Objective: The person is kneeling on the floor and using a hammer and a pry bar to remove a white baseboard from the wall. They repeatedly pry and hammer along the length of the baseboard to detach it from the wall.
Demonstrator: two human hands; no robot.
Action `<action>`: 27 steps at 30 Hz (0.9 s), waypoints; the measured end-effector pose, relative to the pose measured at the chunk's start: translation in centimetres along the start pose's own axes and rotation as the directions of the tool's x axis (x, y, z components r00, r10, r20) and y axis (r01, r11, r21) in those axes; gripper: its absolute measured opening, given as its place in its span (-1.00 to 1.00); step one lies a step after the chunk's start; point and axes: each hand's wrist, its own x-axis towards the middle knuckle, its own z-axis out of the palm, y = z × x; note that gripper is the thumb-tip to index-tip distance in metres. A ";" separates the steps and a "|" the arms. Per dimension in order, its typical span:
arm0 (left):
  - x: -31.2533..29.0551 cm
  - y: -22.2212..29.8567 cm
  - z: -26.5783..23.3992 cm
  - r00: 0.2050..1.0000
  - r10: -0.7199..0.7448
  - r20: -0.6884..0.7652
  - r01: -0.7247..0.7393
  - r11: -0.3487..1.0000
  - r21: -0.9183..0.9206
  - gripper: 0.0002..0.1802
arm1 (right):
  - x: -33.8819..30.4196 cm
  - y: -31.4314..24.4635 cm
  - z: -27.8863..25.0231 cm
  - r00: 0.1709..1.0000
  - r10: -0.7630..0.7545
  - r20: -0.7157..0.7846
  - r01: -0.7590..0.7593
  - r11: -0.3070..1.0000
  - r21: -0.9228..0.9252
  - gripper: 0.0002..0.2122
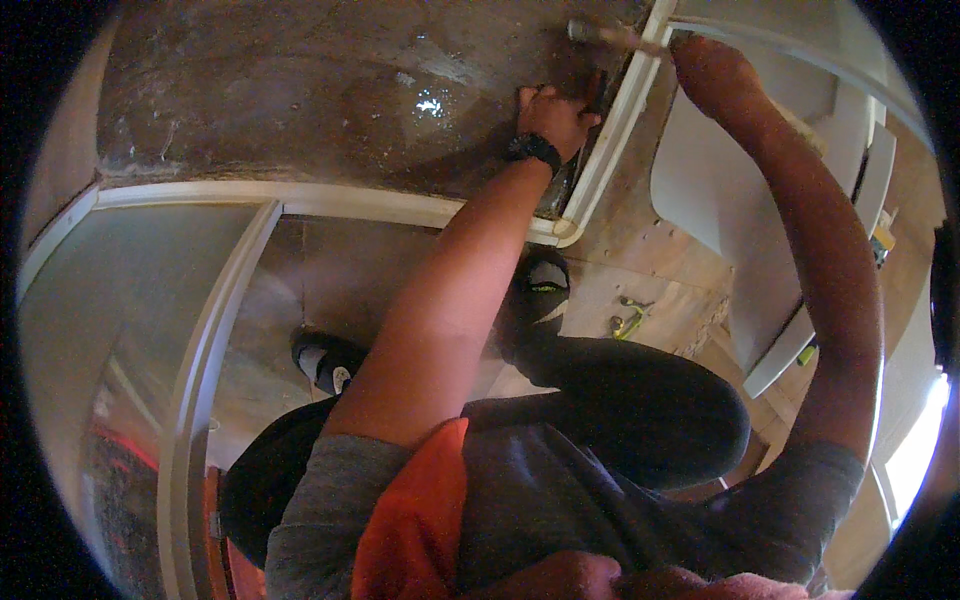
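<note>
My right hand point(715, 78) is raised at the upper right, closed round the handle of a hammer point(625, 40). The hammer lies across the picture with its blurred head pointing left, above the white raised edging. Lower and to the left, my left hand point(556, 118) is down at the dark, stained floor point(300, 110), next to the inner side of the white edging point(610, 140). Its fingers are curled by a short reddish-brown handle-like piece point(596, 90). The lower end of that piece is hidden. A black band is on my left wrist.
A frosted panel in a white frame point(185, 400) stands at the left. To the right is a large white curved fixture point(700, 180). A yellow-green item point(628, 320) lies on the wooden floor near my shoe point(540, 290). The white edging makes a corner ahead of my feet.
</note>
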 end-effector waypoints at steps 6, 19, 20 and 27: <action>0.0 0.6 0.2 0.997 0.057 -0.045 -0.060 0.997 -0.049 -0.54 | -0.5 -1.8 3.1 0.985 0.145 0.091 -0.143 0.989 -0.024 -0.83; -0.1 0.2 -0.4 0.996 0.062 0.056 -0.063 0.998 0.008 -0.44 | -0.7 0.0 3.0 0.992 -0.003 0.124 -0.001 1.000 0.029 -0.86; -0.2 0.2 -0.4 0.997 0.068 0.023 -0.068 0.998 -0.006 -0.44 | -0.5 0.1 2.5 0.993 0.068 0.095 -0.073 0.996 0.049 -0.86; -0.4 0.4 -0.3 0.994 0.106 -0.025 -0.106 0.994 -0.038 -0.44 | -1.1 -1.3 2.0 0.986 0.120 0.119 -0.129 0.989 0.075 -0.84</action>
